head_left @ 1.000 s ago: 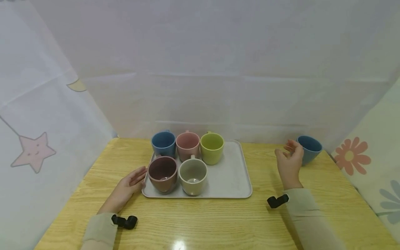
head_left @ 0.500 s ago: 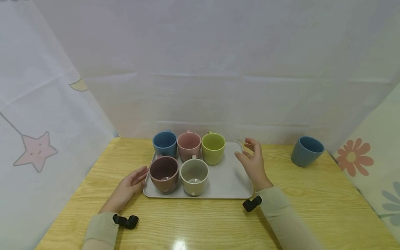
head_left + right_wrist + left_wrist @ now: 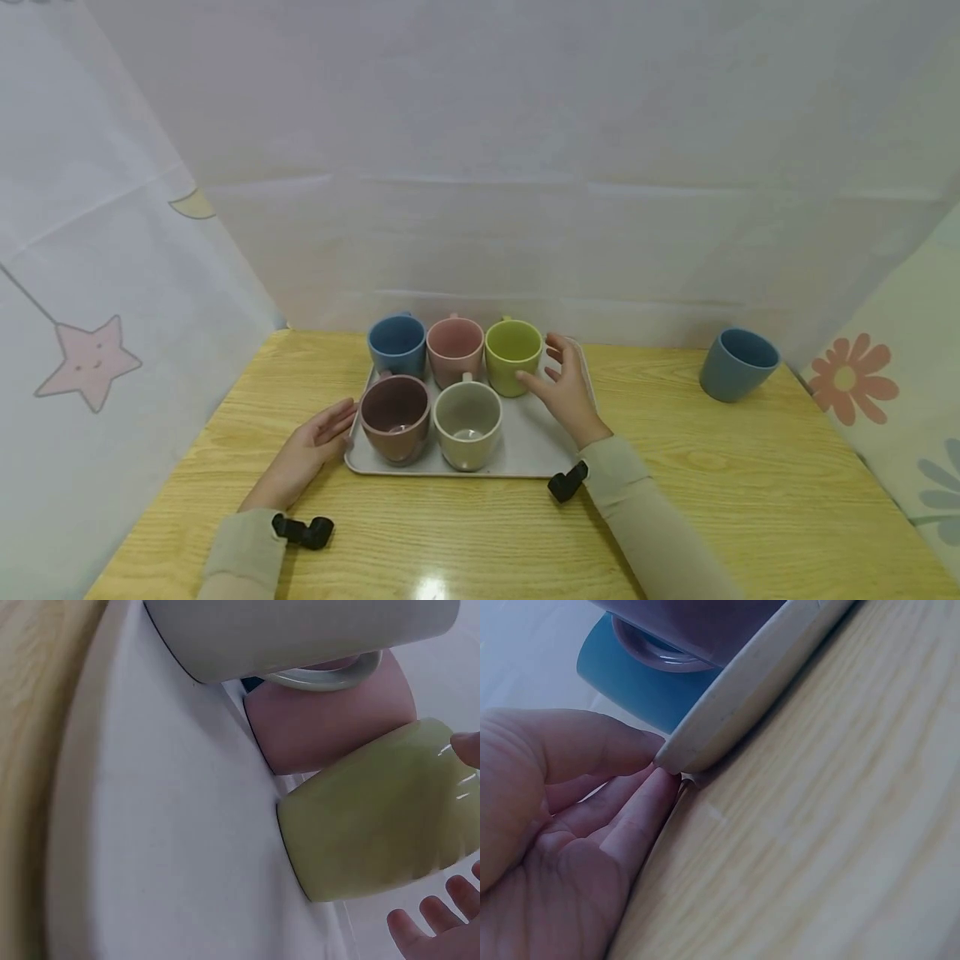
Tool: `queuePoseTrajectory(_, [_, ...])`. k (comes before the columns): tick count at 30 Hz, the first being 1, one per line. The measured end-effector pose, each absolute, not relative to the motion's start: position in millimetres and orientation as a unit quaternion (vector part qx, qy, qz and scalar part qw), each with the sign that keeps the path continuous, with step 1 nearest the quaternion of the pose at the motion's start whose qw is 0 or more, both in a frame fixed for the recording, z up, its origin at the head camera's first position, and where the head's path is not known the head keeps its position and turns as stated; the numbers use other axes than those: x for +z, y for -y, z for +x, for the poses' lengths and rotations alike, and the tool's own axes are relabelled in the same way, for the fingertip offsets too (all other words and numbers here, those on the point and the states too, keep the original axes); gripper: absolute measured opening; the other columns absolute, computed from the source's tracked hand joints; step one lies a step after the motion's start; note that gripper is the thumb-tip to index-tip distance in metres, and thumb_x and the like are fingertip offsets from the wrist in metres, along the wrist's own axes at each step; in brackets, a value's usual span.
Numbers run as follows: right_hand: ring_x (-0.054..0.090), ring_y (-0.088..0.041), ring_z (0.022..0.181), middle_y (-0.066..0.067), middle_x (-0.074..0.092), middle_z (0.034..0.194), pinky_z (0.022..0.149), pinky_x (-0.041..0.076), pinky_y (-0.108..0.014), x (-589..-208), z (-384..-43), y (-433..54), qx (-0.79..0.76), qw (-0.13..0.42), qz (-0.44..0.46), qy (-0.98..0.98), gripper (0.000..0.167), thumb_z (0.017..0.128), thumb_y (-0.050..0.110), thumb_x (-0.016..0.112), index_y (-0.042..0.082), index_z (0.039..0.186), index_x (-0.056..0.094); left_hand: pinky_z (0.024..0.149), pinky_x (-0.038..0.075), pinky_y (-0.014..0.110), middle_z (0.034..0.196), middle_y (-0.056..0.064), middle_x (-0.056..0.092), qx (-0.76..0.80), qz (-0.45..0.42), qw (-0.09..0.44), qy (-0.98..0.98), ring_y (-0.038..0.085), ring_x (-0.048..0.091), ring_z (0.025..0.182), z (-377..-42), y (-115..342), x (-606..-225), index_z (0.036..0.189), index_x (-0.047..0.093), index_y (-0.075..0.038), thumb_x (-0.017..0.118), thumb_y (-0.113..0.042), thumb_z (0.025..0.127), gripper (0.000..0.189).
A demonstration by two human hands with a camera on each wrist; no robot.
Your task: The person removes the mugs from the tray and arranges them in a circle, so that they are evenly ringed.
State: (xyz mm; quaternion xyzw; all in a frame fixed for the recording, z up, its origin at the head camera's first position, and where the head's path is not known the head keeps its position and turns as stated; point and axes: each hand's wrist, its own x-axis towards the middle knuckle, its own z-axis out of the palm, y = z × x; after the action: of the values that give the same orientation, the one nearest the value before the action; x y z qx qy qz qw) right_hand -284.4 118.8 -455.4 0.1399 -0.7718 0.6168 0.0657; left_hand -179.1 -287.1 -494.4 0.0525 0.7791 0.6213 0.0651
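White cloth (image 3: 480, 208) hung behind a wood-grain table (image 3: 450, 533) bearing a pale tray (image 3: 528, 442). Green mug (image 3: 512, 372) stood on the tray, right end of the back row, next to the pink mug (image 3: 456, 362). Right hand (image 3: 567, 396) had thumb and fingers spread around it, gripping nothing; thumb overlapped the mug's front wall, contact unclear. Left hand (image 3: 306, 454) appeared to pinch the tray's rim between thumb and fingertips. My read: mug was rigid glazed ceramic, moderately heavy, slick, chippable if knocked. Best hold was across the body below the lip, thumb opposing fingers; handle (image 3: 507, 318) was awkward to reach. Orientation: upright, mouth up, long axis vertical, handle pointing away from the person toward the cloth.
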Motion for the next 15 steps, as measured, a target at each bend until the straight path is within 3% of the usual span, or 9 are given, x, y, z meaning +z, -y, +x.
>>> queuePoseTrajectory(3, [0.030, -0.040, 0.145, -0.018, 0.029, 0.157, 0.116, 0.035, -0.055, -456, -287, -113, 0.616, 0.053, 0.131, 0.775, 0.091, 0.087, 0.019, 0.083, 0.002, 0.156, 0.025, 0.100, 0.040, 0.009, 0.161, 0.019, 0.033, 0.625, 0.054, 0.065, -0.776, -0.009, 0.043, 0.130, -179, 287, -495, 0.160, 0.022, -0.001, 0.059, -0.016, 0.104, 0.069])
queuePoseTrajectory(8, [0.034, -0.034, 0.143, -0.016, 0.029, 0.157, 0.117, 0.034, -0.051, -457, -293, -106, 0.617, 0.044, 0.118, 0.777, 0.097, 0.084, 0.019, 0.085, 0.004, 0.158, 0.024, 0.100, 0.040, 0.009, 0.162, 0.018, 0.032, 0.630, 0.054, 0.066, -0.772, -0.008, 0.043, 0.132, -178, 286, -494, 0.161, 0.022, -0.001, 0.059, -0.015, 0.105, 0.069])
queuePoseTrajectory(11, [0.035, -0.033, 0.141, -0.015, 0.031, 0.156, 0.117, 0.034, -0.050, -458, -297, -101, 0.621, 0.044, 0.114, 0.774, 0.097, 0.083, 0.020, 0.087, 0.005, 0.157, 0.026, 0.100, 0.040, 0.009, 0.162, 0.018, 0.032, 0.629, 0.050, 0.066, -0.773, -0.002, 0.042, 0.136, -178, 286, -493, 0.161, 0.022, -0.002, 0.059, -0.015, 0.104, 0.068])
queuePoseTrajectory(15, [0.037, -0.030, 0.139, -0.012, 0.036, 0.151, 0.117, 0.034, -0.049, -458, -301, -97, 0.625, 0.048, 0.107, 0.772, 0.094, 0.081, 0.020, 0.088, 0.007, 0.154, 0.030, 0.100, 0.040, 0.009, 0.161, 0.020, 0.032, 0.626, 0.051, 0.063, -0.775, 0.017, 0.036, 0.145, -176, 286, -490, 0.160, 0.023, -0.001, 0.058, -0.014, 0.105, 0.067])
